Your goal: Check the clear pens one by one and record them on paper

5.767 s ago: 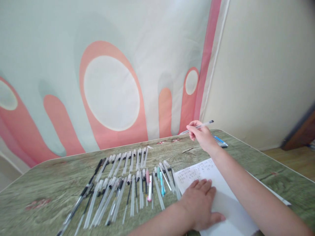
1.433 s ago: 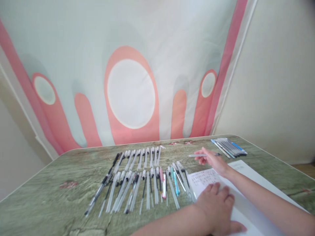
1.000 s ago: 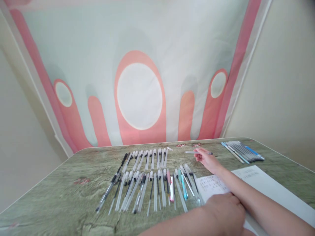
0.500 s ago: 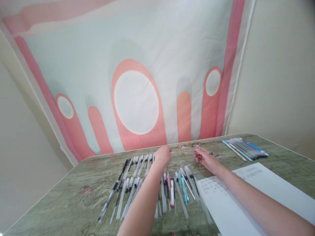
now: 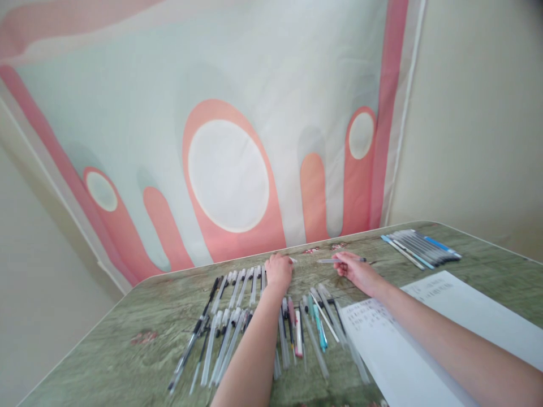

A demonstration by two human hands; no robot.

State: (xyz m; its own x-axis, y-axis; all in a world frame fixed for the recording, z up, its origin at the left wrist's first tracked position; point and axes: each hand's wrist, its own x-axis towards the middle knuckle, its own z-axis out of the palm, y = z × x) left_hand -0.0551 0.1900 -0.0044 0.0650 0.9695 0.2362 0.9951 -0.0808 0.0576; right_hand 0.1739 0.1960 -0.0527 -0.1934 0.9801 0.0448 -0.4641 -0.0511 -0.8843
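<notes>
Pinched on a clear-barrelled pen (image 5: 328, 261): fingers of the right hand (image 5: 355, 271), with the pen nearly level and its dark end toward the wrist. Bent downward: fingers of the left hand (image 5: 279, 273), at the far row's right end; impossible to tell whether together, apart or closed on something.

Behind, a patterned wall hanging (image 5: 339, 62); in front, a wood-grain table (image 5: 127, 350). On it, handwritten paper (image 5: 458, 322) under the right forearm, then a near row of pens (image 5: 231, 339) crossed by the left forearm, a far row of pens (image 5: 241, 282), and a fanned group of pens (image 5: 418, 249) beyond the paper. Smallest, just beside the left fingers, a little white piece (image 5: 293, 260), too blurred to name.

Best to carry the left forearm high, clear of the barrels beneath, as round ones could roll if brushed. Grip lightly, near mid-barrel, and tilt as little as possible.
</notes>
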